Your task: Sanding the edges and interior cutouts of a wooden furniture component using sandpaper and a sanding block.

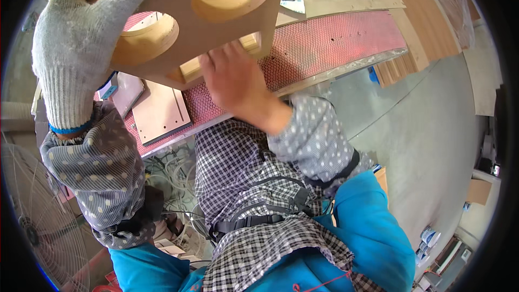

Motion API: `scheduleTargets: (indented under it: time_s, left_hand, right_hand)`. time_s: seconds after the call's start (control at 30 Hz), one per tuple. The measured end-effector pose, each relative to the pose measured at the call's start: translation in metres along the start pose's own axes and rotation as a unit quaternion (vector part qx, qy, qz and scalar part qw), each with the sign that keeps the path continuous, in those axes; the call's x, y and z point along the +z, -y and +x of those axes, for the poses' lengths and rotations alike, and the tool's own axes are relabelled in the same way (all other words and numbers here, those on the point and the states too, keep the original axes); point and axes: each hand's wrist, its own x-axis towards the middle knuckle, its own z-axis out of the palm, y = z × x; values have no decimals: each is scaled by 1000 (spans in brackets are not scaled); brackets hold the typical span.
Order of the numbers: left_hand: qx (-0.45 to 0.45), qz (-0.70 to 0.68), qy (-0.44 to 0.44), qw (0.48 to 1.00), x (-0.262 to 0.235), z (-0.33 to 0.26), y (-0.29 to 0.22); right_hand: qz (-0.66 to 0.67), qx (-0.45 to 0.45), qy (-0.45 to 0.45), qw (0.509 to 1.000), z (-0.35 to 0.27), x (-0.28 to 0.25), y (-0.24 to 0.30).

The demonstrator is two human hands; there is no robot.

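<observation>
Holed panel [184, 30] — plain brown face, 2 hands [75, 43] [235, 78] on it.

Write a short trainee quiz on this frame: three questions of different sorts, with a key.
1. Which hand wears a glove: the left hand or the right hand?
2. True or false: the bare fingers are at the rectangular opening in the brown panel.
3. The table's netted covering is: A green, B reddish pink, C black?
Key: 1. Left. 2. True. 3. B.

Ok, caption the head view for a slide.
Gloved left hand and bare right hand at a holed wooden panel over a red bench.
</observation>
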Motion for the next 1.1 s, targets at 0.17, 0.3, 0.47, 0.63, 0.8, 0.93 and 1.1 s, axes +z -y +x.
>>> scheduleTargets:
  time_s: [0.17,0.3,0.47,0.63,0.8,0.93,1.1]
  left_hand:
    - [163,134,-1,977,-32,0,8]
    - [233,125,26,964,-19,4,10]
    - [35,79,-96,992,-16,-13,-76]
    - [-177,-77,73,979,-47,13,-65]
    - [-20,9,19,1000,-20,8,-30]
    - [-101,6,44,994,-35,7,-17]
    - [-87,-15,48,995,-30,4,-34]
  right_hand:
    - [89,111,264,954,36,1,19]
    - [-21,-36,-16,999,5,16,14]
    - [42,113,301,946,35,5,1]
    - [50,-92,1,995,5,19,1]
    - [0,121,257,959,20,13,-2]
    - [59,-101,-15,993,12,22,32]
    - [-25,60,169,983,10,9,-6]
